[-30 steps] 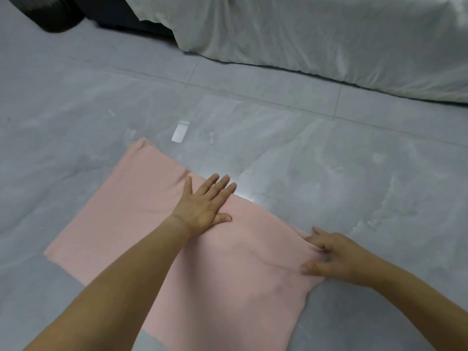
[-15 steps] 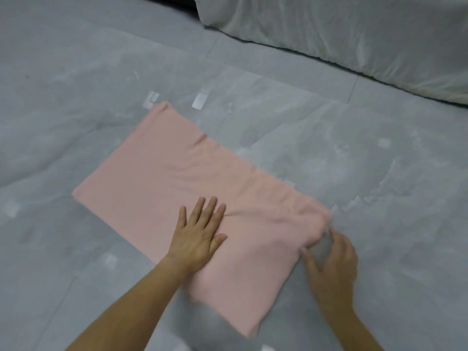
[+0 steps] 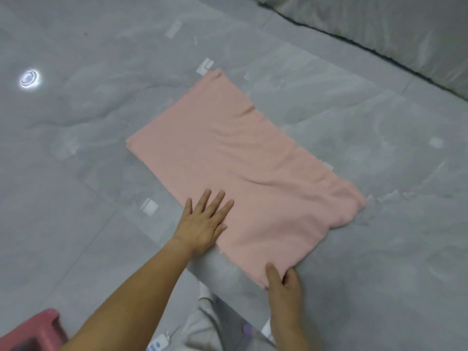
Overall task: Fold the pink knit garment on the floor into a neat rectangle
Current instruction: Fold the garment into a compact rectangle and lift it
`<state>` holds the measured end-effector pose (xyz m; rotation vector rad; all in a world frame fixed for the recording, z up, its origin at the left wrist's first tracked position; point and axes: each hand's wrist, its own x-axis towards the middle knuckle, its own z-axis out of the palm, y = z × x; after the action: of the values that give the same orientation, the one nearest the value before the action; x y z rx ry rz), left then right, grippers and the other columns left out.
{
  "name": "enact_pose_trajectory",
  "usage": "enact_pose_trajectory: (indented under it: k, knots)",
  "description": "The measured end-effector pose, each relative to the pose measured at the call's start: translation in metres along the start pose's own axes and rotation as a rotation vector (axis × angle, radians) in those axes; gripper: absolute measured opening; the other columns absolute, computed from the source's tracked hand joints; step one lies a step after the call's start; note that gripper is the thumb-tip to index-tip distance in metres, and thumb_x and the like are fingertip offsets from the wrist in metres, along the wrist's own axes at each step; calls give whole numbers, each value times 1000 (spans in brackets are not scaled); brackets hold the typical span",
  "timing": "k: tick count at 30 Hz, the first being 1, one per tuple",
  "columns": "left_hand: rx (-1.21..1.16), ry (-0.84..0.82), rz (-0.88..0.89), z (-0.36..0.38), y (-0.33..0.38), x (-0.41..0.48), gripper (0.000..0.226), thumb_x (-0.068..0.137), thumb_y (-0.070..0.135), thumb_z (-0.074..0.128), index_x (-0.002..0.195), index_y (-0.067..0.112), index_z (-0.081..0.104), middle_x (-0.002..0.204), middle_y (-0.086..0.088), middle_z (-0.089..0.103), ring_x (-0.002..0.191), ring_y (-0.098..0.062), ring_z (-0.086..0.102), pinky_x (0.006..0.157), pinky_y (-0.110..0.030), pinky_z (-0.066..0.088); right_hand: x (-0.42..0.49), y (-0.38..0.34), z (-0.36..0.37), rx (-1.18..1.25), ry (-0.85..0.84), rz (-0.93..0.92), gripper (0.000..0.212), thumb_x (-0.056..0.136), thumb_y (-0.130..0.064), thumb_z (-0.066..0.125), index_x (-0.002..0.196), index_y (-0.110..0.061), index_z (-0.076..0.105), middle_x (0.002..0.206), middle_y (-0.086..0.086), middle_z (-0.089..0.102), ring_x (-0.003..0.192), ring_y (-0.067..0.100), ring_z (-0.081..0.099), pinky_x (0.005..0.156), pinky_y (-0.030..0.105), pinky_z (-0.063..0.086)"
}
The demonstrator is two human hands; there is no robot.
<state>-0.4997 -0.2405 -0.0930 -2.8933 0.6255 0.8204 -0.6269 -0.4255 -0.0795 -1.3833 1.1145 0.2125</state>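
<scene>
The grey marble-look tile floor (image 3: 76,153) is gleaming, hard and glossy, and the pink knit garment (image 3: 240,160) is lying out in the middle of it as a long slanted rectangle. It is looking soft and matte, with shallow ripples running across its middle and a rumpled, rounded far-right end. And the hands are changing places: the left hand (image 3: 202,224), a second ago up at the far edge, is now pressing flat with fingers spread on the near long edge. The right hand (image 3: 283,282), which was tugging at the right-hand end, is now pinching the nearest corner, thumb on top. The two hands are sitting apart along that near side. I'm reading this as smoothing giving way to the next fold, with that corner likely being readied for lifting across. Small white tape marks (image 3: 205,67) are sticking to the tiles just beside the far corner.
</scene>
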Motion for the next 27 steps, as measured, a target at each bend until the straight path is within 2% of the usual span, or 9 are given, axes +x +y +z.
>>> enact_pose_trajectory:
  k: [4, 6, 9, 12, 16, 17, 20, 24, 27]
  knots:
    - [-1, -6, -14, 5, -2, 3, 59, 81, 58, -5, 134, 44, -28, 148, 10, -27, 138, -30, -25, 107, -66, 5, -14, -5, -15, 19, 3, 13, 16, 75, -20, 73, 88, -15, 65, 92, 5, 71, 84, 24, 64, 77, 41, 51]
    - [16, -31, -21, 3, -1, 4, 59, 80, 59, -8, 132, 44, -31, 145, 10, -34, 135, -28, -31, 107, -66, 4, -25, 1, -29, -78, 12, -13, 11, 78, -15, 73, 76, -16, 63, 81, 0, 70, 77, 20, 63, 69, 35, 49]
    - [21, -77, -34, -1, 1, 4, 58, 90, 57, 7, 133, 43, -29, 145, 10, -35, 134, -27, -34, 107, -66, 2, -36, 19, -42, -198, 42, 5, 19, 74, -13, 76, 64, -13, 61, 57, -10, 65, 53, 0, 57, 52, 15, 42]
    - [-19, -49, -61, -3, 8, 1, 58, 95, 50, 15, 143, 37, -15, 151, 9, -24, 141, -29, -20, 106, -66, 8, -26, 23, -40, -262, -68, 53, 34, 70, -26, 77, 62, 0, 57, 50, 7, 57, 45, 9, 49, 44, 14, 36]
    - [-65, 47, 109, 5, 36, -17, 65, 89, 54, 30, 143, 18, 30, 151, -4, 32, 138, -27, 28, 98, -59, 37, 16, -5, -59, -462, -75, -60, 36, 85, -22, 65, 56, -11, 46, 56, 8, 50, 63, 19, 48, 59, 28, 38]
    - [-63, 65, 201, 12, 48, -24, 71, 86, 60, 35, 142, 17, 33, 149, -5, 36, 136, -26, 33, 101, -56, 35, 28, -20, -67, -493, -9, -116, 31, 87, -22, 62, 60, -13, 49, 60, 8, 52, 69, 22, 50, 64, 34, 38]
    - [-72, 101, 341, 32, 87, -40, 95, 72, 77, 41, 142, 14, 33, 150, -9, 33, 138, -29, 28, 103, -57, 20, 66, -72, -86, -430, 152, -229, 17, 89, -24, 58, 94, -7, 57, 84, 8, 59, 82, 21, 53, 72, 27, 33]
    - [-130, 20, 237, 43, 132, -52, 122, 51, 88, 40, 142, 6, 30, 151, -16, 26, 139, -39, 19, 99, -71, 14, 126, -127, -83, -449, 212, -247, 58, 87, -30, 61, 136, -8, 37, 129, 17, 54, 116, 30, 52, 97, 31, 36]
    - [-169, -34, 91, 50, 161, -57, 113, 49, 69, 55, 139, 3, 34, 150, -17, 28, 141, -41, 10, 98, -70, 17, 151, -146, -80, -609, 106, -333, 72, 85, -23, 62, 145, -22, 21, 142, 12, 43, 121, 35, 50, 100, 36, 37]
